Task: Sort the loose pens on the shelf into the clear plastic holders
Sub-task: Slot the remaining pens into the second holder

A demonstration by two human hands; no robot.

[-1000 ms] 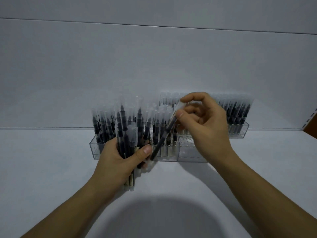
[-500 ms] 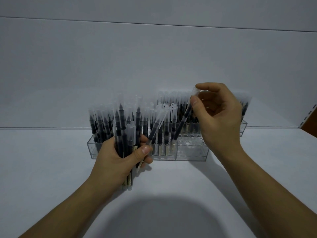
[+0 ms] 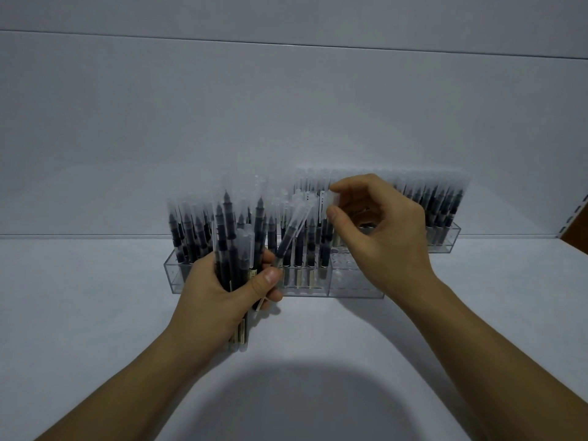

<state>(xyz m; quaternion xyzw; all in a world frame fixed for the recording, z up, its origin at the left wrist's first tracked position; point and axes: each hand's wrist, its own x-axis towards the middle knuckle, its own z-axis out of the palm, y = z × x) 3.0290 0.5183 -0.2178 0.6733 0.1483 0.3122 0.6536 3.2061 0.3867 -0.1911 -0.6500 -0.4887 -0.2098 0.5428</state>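
Two hands on the pens, head cam looking down at a white shelf [image 3: 95, 313]

Lower centre of the frame, the left hand [image 3: 219, 300] has its fingers wrapped tight round a bundle of pens [image 3: 235, 249], caps up, with one slanted pen [image 3: 289, 237] leaning out to the right of the bunch. Right of centre, the right hand [image 3: 381, 246] pinches the clear cap of an upright pen [image 3: 325, 240] between thumb and index, other fingers curled. That pen looks to be sitting in the front holder [image 3: 353, 288], just left of a patch of open round holes. The back holder [image 3: 451, 237] is further right, against the wall and packed with pens.
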